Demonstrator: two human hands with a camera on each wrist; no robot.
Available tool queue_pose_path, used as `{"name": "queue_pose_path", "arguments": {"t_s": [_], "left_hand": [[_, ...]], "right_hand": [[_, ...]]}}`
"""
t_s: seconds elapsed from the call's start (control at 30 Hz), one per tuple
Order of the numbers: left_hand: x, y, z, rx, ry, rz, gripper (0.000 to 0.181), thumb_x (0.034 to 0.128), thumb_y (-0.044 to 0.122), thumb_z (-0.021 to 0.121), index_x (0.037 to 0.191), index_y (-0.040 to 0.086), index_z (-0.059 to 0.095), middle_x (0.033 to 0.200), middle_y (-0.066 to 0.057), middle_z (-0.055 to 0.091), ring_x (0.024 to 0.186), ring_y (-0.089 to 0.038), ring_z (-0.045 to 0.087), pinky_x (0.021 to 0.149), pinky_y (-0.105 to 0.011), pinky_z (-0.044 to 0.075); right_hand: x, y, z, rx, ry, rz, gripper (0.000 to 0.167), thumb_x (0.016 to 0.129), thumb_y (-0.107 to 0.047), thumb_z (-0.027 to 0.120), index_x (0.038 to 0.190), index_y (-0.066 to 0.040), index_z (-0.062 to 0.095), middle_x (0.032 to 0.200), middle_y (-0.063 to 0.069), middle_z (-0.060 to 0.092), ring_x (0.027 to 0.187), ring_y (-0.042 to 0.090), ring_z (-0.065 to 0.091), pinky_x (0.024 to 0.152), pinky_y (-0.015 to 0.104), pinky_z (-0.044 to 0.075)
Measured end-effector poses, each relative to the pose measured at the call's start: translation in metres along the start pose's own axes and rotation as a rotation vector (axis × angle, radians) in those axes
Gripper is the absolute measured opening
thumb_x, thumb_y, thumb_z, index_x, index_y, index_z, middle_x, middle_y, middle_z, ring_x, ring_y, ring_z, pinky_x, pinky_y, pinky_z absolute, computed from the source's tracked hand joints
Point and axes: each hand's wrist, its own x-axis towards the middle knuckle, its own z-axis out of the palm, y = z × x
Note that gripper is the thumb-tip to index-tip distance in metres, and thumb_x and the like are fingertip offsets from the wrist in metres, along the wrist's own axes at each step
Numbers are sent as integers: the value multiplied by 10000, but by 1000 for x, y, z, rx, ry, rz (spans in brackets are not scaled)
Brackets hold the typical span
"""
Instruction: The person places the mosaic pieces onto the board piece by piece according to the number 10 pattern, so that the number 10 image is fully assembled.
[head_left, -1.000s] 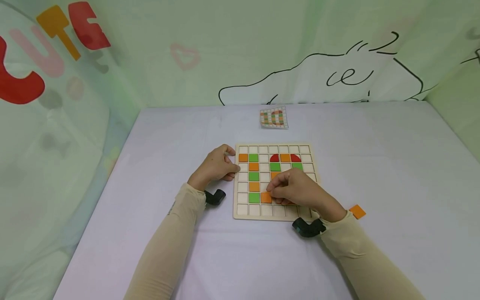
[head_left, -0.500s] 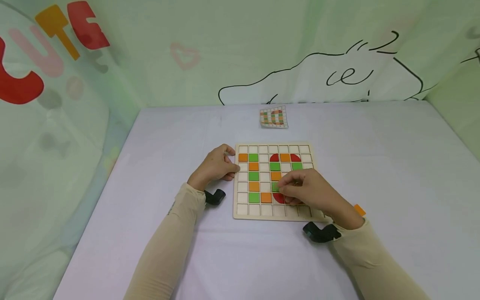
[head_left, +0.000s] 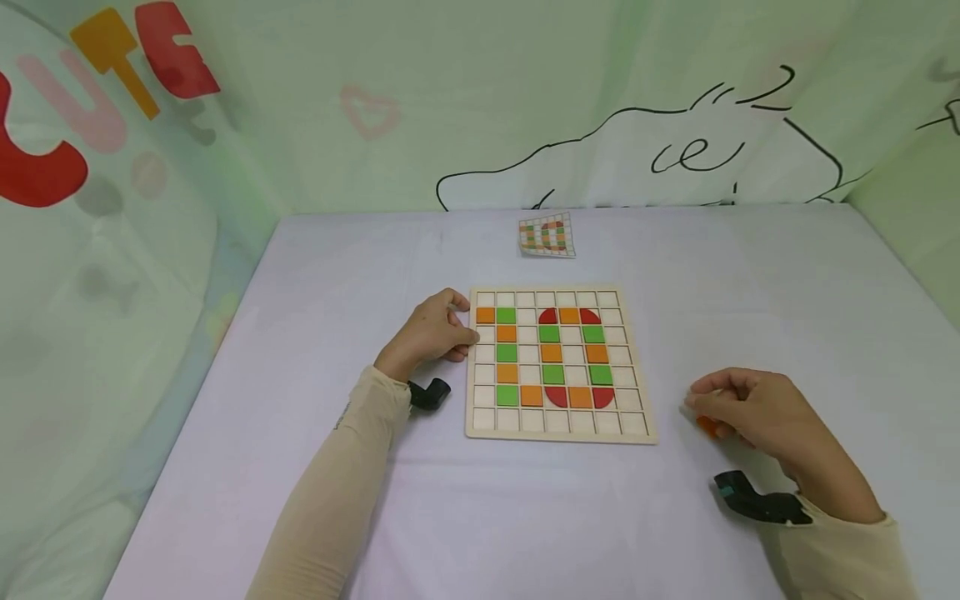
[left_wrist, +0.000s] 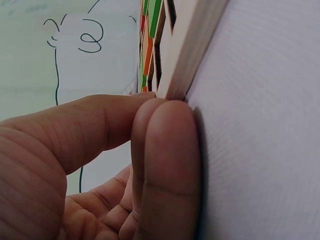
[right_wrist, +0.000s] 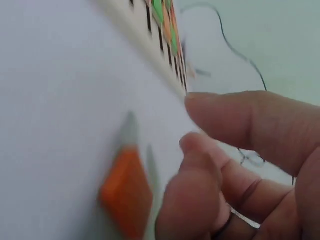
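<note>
A square wooden grid board [head_left: 525,424] lies on the table in the head view, with orange, green and red pieces in some of its cells. My left hand [head_left: 429,330] rests against the board's left edge, and its fingertips touch the rim in the left wrist view. To the right of the board, my right hand [head_left: 765,417] is over a loose orange square tile [head_left: 707,427], partly hidden by the fingers. In the right wrist view a gap shows between thumb and fingers, and the tile [right_wrist: 127,195] lies on the table beside them, apart from them.
A small printed card [head_left: 546,234] with a coloured grid pattern lies behind the board. The table has a pale cloth [head_left: 465,517], and a green patterned curtain [head_left: 315,108] hangs behind it. A black device [head_left: 761,500] is strapped at my right wrist.
My right hand has left the board and moved right to the loose orange tile, uncovering the pieces in the board's lower right. My left hand has stayed at the edge.
</note>
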Motion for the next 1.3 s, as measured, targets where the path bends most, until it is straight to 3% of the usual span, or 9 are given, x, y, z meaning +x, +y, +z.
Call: {"name": "queue_pose_path", "arguments": {"t_s": [0.1,0.27,0.43,0.7,0.97,1.17,1.3], "left_hand": [[0,-1,0,3,0,1,466,931,33,761,1323,43,510,917,-121,597,658,-174,645,629,-270,629],[0,-1,0,-8,-4,-1,470,928,30,763,1322,42,509,918,-122,595,665,-179,650,630,-272,630],[0,-1,0,-4,2,-4,466,928,28,762,1321,43,512,918,-121,596,663,-177,650,626,-268,628],[0,0,0,-5,4,-21,460,932,28,760,1319,50,513,918,-116,595,657,-170,646,612,-260,623],[-1,1,0,-7,5,-21,460,933,28,759,1322,50,513,924,-117,597,668,-173,647,620,-264,626],[0,1,0,-12,5,-29,467,933,26,761,1327,53,512,926,-116,598,671,-173,648,623,-264,627],[1,1,1,-16,-1,-29,472,930,25,764,1328,52,511,927,-118,598,675,-178,652,625,-268,629]], "right_hand": [[-5,14,-8,-44,8,13,528,970,-418,739,1275,0,634,833,-19,659,707,134,571,568,276,458],[-10,26,-13,-123,6,18,528,949,-425,762,1248,-4,651,853,-19,651,746,110,506,598,258,441],[-8,26,-12,-159,-2,30,452,923,-444,788,1129,-50,707,936,-23,694,814,110,513,625,244,449],[-8,17,-2,-171,67,-28,345,899,-338,813,1063,-45,734,931,-7,702,802,103,540,612,236,466],[-3,0,4,40,31,-51,310,956,-219,744,1168,6,723,943,4,749,772,125,660,649,259,571],[9,-29,13,233,-19,-105,329,989,-126,689,1237,88,656,1023,62,730,812,166,735,704,317,648],[16,-50,26,288,-56,-134,332,988,-115,699,1230,105,643,980,70,725,790,178,738,701,311,650]]}}
